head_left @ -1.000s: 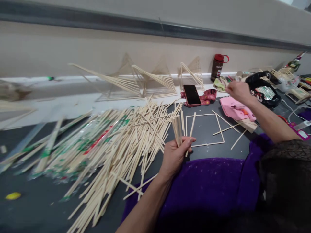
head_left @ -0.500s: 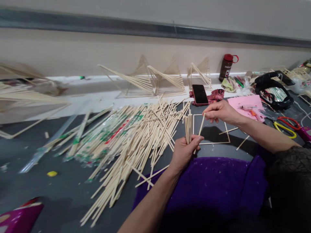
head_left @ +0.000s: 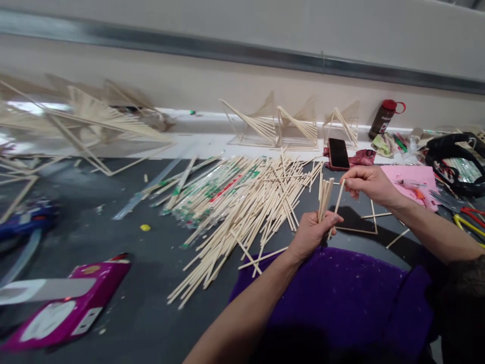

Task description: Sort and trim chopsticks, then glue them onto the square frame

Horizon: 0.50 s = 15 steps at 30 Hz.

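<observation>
Sticks [head_left: 325, 194] bunched in left hand [head_left: 311, 233]; right hand [head_left: 366, 183] pinches one stick [head_left: 338, 199]; loose bundle could slip, scatter across desk [head_left: 125, 237].

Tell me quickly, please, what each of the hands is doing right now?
Left hand: closed around a bundle of sticks, held upright.
Right hand: fingers pinching the top of a single stick that stands beside the bundle.

Phone [head_left: 338, 153], bottle [head_left: 383, 119], scissors [head_left: 468, 218]
</observation>
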Available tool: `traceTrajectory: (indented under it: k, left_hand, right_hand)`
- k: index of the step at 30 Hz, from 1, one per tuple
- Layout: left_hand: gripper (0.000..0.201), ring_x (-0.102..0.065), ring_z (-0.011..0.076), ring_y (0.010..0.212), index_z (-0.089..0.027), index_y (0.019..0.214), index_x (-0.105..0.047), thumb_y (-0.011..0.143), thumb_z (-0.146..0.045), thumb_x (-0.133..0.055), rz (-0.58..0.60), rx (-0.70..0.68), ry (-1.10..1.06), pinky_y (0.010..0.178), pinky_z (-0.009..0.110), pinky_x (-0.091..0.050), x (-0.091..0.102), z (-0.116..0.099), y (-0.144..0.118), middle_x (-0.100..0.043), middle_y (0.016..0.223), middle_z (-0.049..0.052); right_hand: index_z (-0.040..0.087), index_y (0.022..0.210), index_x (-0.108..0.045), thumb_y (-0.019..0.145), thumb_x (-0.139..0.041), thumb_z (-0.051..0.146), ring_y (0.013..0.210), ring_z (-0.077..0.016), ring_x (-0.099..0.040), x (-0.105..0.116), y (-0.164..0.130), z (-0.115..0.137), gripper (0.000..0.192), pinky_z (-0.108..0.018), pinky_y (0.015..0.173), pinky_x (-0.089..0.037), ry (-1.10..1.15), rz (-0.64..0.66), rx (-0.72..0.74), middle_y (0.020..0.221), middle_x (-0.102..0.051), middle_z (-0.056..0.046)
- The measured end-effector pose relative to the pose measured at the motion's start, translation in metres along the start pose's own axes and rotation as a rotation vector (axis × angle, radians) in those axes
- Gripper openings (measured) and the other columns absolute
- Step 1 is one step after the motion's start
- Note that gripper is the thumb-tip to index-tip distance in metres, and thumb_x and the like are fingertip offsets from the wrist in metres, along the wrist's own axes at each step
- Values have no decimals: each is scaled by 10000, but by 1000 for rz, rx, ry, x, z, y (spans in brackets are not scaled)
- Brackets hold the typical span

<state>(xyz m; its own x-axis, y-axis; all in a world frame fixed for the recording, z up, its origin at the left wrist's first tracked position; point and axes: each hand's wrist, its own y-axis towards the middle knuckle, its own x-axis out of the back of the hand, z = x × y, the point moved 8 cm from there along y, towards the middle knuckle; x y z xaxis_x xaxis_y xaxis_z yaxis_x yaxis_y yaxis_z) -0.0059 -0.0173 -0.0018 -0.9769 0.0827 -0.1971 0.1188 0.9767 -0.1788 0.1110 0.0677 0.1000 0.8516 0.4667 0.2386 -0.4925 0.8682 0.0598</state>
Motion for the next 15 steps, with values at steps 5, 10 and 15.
traceTrajectory:
  k: [5,10,15]
  left_hand:
    - [402,-371,67,436,-152,752,-758,711,-550,-722,-2,7,10,447,220,-251,1,2,0,-582,513,3]
    - [398,-373,62,450,-151,760,-764,729,-544,-713,9,-30,-13,479,225,-254,2,-2,0,-587,526,1]
    - [409,-360,60,451,-153,773,-775,720,-555,-717,-11,-47,-27,471,226,-242,6,-6,1,-588,539,2]
  right_hand:
    - [172,663,-659,672,-638,288,438,-61,-472,3,-3,9,118,-206,433,-369,-145,-99,38,509,-565,43]
    - [176,701,-684,675,-663,285,450,-71,-494,-1,-2,2,114,-220,438,-406,-18,-71,-26,576,-616,25]
    - [180,829,-730,687,-765,332,517,-89,-557,-17,3,-8,211,-207,431,-436,168,77,-62,605,-633,17]
